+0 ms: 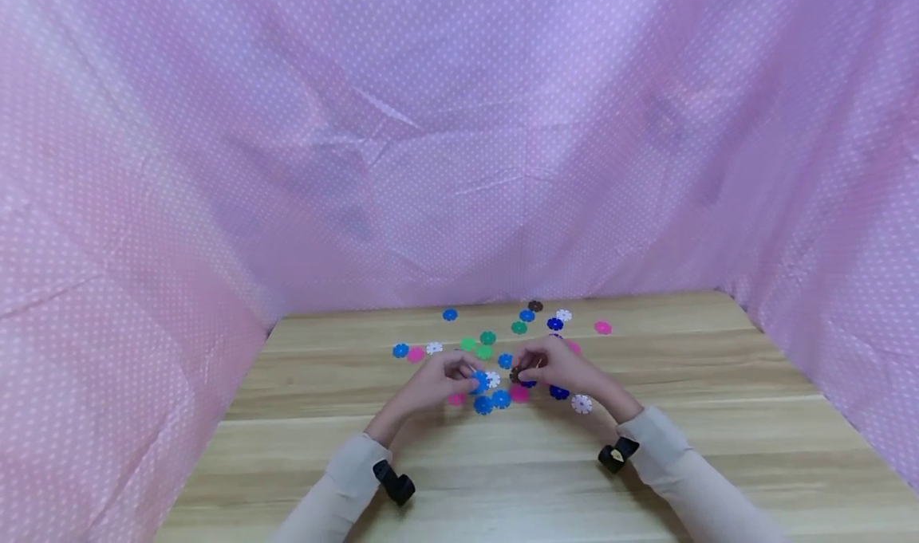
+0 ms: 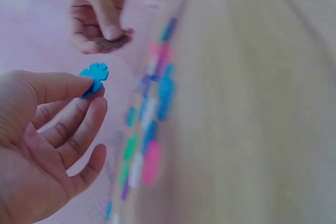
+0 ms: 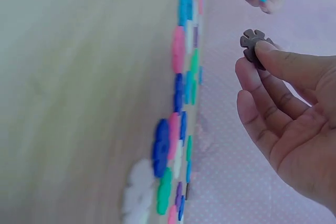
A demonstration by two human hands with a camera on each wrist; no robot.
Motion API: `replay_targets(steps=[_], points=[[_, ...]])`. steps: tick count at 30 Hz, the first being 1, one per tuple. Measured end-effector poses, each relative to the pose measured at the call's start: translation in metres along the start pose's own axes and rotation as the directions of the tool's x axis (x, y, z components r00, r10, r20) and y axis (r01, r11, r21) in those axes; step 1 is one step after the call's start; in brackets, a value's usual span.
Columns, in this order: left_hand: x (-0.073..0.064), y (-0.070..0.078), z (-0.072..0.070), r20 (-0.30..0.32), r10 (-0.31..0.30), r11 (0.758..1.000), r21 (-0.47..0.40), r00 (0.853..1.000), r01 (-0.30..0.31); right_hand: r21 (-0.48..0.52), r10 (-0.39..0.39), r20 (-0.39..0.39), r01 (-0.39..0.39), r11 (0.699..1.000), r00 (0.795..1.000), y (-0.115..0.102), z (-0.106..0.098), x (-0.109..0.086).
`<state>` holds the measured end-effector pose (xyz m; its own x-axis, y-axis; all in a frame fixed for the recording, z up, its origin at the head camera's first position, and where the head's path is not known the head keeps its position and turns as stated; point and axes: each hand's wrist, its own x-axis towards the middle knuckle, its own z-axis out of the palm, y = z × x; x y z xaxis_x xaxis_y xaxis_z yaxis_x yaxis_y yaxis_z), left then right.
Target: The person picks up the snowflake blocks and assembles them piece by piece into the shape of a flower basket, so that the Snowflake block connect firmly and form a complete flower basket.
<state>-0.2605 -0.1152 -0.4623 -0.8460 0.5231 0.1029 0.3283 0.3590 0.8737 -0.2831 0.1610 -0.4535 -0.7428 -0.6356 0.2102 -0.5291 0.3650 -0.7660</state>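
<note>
Between thumb and fingers, my left hand [image 1: 439,382] pinches a light-blue notched plastic disc [image 2: 96,76], shaped like a flower or snowflake. My right hand [image 1: 556,365] pinches a dark brown disc [image 3: 254,46] of the same kind, thumb on its face. Both hands are raised over the table's middle, facing each other, and the two discs are apart. Beneath and around the hands lie loose discs, among them a white one [image 1: 492,379], a blue one [image 1: 483,405] and a pink one [image 1: 519,394].
More discs are scattered towards the back of the wooden table [image 1: 502,479], including a green one [image 1: 487,338], a brown one [image 1: 535,306] and a pink one [image 1: 603,328]. A white disc [image 1: 582,404] lies right of the hands. Pink dotted cloth [image 1: 459,168] hangs around the table.
</note>
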Motion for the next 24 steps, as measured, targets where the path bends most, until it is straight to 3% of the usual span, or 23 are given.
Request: replay_targets(steps=[5,10,17,24], points=[[0.014,0.009,-0.007,-0.051,-0.012,0.994,-0.110,0.999,0.006,0.029,0.030,-0.073,-0.028,0.999,0.997,-0.009,-0.008,0.008],[0.024,0.018,-0.011,-0.082,-0.061,0.978,-0.206,0.995,0.043,0.066,-0.002,-0.155,0.012,0.998,0.988,-0.018,-0.014,0.017],[0.035,0.023,-0.012,-0.119,-0.137,0.952,-0.292,0.983,0.097,0.175,0.064,-0.207,-0.027,0.984,0.976,-0.024,-0.016,0.027],[0.044,0.026,-0.010,-0.147,-0.167,0.933,-0.344,0.975,0.108,0.156,0.041,-0.268,0.001,0.988,0.963,-0.021,-0.015,0.033]])
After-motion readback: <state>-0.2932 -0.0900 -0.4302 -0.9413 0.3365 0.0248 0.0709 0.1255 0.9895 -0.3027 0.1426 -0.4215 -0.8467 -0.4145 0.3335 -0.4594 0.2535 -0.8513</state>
